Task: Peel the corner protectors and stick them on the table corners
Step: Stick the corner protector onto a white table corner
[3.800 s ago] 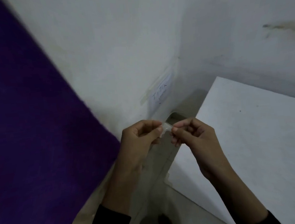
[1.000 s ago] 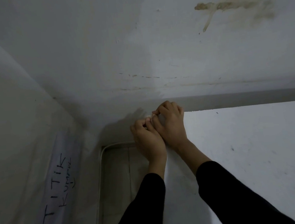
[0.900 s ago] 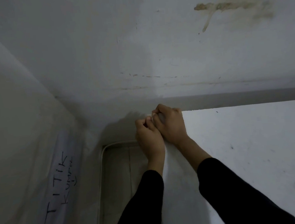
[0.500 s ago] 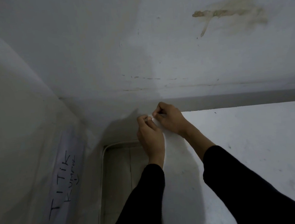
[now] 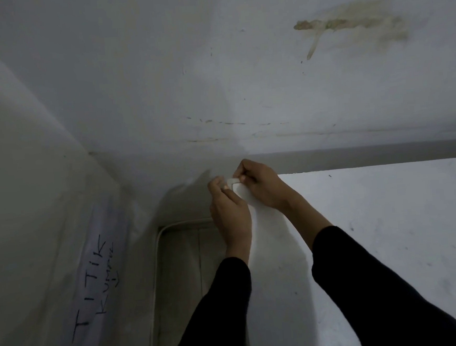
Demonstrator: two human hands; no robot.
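Translucent corner protector, earlier peeled mid-air, is now pinched onto the tabletop corner by left hand and right hand.

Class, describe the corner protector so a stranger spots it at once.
Find the white table on the right. At its far-left corner the left hand and right hand meet. The corner protector is the small pale curved strip between their fingertips.

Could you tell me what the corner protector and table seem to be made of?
Corner protector: probably clear soft plastic or silicone; pale and translucent at the corner. Table: white matte top with small dark specks, perhaps laminate or painted board.
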